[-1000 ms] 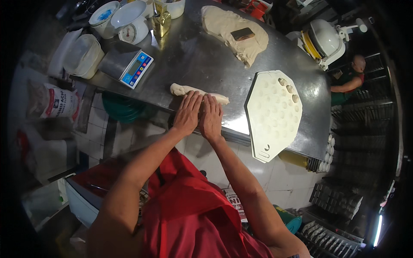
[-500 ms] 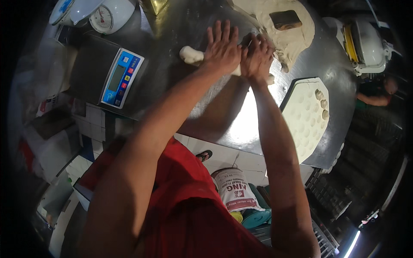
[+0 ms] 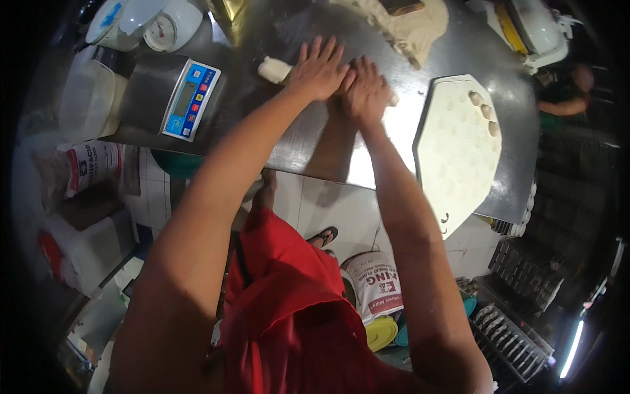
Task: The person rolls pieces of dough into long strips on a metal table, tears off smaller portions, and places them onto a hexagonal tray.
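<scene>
A pale dough roll [image 3: 272,69] lies crosswise on the steel table [image 3: 259,98]. My left hand [image 3: 318,72] rests palm down over it, fingers stretched and apart. Just to its right, my right hand [image 3: 365,88] also lies flat on the roll, fingers out, its wrist lower in the view. The roll's middle is hidden under both hands, with an end showing on either side. A cream eight-sided board [image 3: 453,164] with shallow round hollows is to the right, a few small dough pieces [image 3: 483,109] at its upper right. A large dough mass [image 3: 423,29] lies farther back.
At left are a digital scale [image 3: 197,98], a plastic container [image 3: 85,98] and a dial scale [image 3: 164,26]. A gold bag [image 3: 228,10] stands at the back. A white-and-yellow machine [image 3: 531,29] is at back right, and a co-worker [image 3: 564,98] is beyond the table's right end.
Since a second ago both hands and the dough roll have moved forward, farther from the near table edge. The camera view has shifted too. The hands stay flat on the roll.
</scene>
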Demonstrator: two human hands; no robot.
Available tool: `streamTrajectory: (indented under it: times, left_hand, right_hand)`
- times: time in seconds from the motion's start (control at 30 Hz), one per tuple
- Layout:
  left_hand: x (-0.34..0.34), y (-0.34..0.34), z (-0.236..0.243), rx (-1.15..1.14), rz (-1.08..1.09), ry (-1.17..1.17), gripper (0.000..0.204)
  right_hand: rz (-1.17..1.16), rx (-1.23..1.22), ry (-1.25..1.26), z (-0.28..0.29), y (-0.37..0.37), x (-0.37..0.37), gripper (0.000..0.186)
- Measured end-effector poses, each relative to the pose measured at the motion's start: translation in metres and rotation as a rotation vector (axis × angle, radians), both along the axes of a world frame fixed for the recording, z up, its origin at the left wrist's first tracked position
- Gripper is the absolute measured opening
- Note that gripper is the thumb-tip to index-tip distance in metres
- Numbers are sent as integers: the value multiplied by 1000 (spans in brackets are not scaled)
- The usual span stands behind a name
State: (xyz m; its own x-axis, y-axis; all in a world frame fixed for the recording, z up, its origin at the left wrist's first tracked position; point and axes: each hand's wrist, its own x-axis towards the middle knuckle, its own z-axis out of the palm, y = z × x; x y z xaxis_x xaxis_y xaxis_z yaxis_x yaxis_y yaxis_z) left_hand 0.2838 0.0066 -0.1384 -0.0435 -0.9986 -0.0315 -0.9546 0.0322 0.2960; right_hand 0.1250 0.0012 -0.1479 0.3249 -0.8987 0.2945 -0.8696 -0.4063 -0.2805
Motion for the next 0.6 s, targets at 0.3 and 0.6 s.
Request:
streamTrajectory:
  times: [0.3, 0.6]
  left_hand:
    - [-34, 196, 34, -121, -45, 57, 62]
    - [3, 169, 16, -286, 5, 6, 64]
  right_hand:
    - [113, 47, -19, 37, 174, -41, 61]
    - [175, 80, -13, 23, 122, -18, 72]
